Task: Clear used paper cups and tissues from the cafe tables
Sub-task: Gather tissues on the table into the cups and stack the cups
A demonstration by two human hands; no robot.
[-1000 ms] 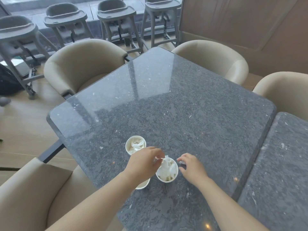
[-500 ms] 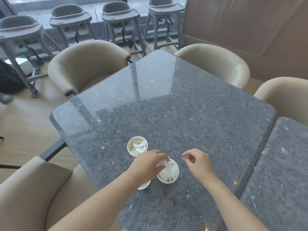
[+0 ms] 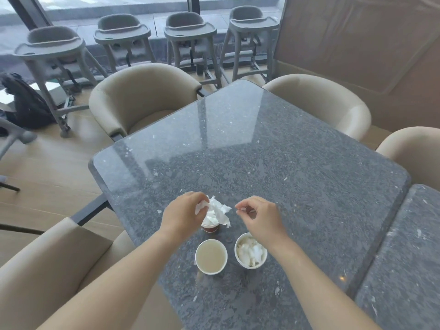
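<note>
1. Head view, hands: the left hand [image 3: 182, 216] reaches forward over the table [image 3: 262, 151], palm down, its fingers curled around a crumpled white tissue [image 3: 217, 209], which it grasps just above a cup.
2. The right hand [image 3: 260, 219] hovers beside it, a little apart, fingers curled, with thumb and forefinger tips close together. Whether they pinch anything is too small to tell.
3. Head view, counts: three paper cups stand near the table's near edge.
4. The red-sided cup [image 3: 210, 228] sits under the held tissue, mostly hidden by it.
5. The empty cup [image 3: 211, 257] stands nearer the person, and the tissue-filled cup [image 3: 250, 254] stands just to its right, below the right wrist.
6. A second table [image 3: 404, 258] adjoins the first on the right.
7. Four beige armchairs [image 3: 142, 91] surround the tables.
8. Four grey high chairs [image 3: 190, 32] line the window.
9. One black bag [image 3: 28, 103] lies on the floor at left.
</note>
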